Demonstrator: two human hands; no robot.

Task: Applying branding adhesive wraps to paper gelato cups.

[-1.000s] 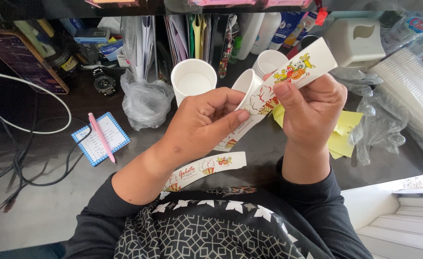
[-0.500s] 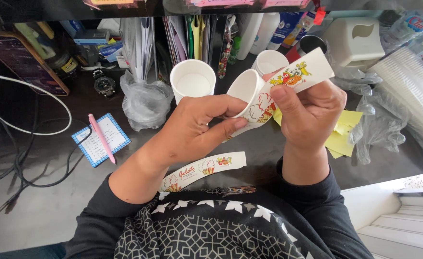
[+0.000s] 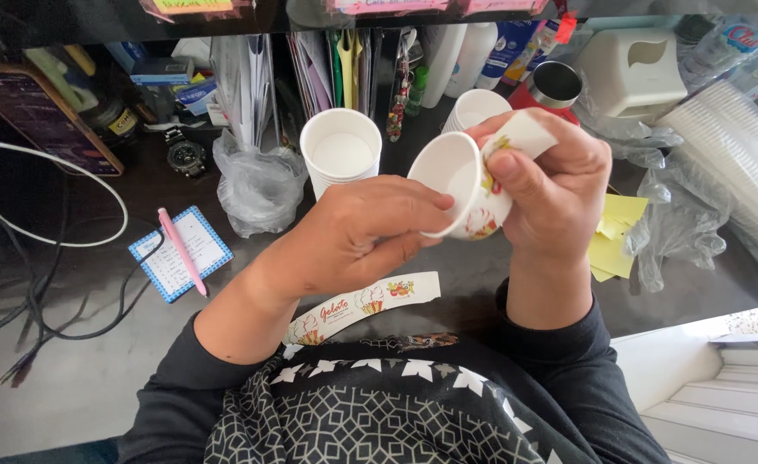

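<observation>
gripping a white paper cup (image 3: 449, 176), left hand (image 3: 370, 232) and right hand (image 3: 555, 185) fingers curl closed around it.

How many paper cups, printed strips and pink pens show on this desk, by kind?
Paper cups or cup stacks: 3: the held cup, a stack, another behind.
Printed strips: 2: wrapping strip, loose strip.
Pink pen: 1.
Total: 6.

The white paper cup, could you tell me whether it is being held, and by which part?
Yes: the left hand grips the white paper cup at its rim, while the right hand presses a printed label strip around its side.
</observation>
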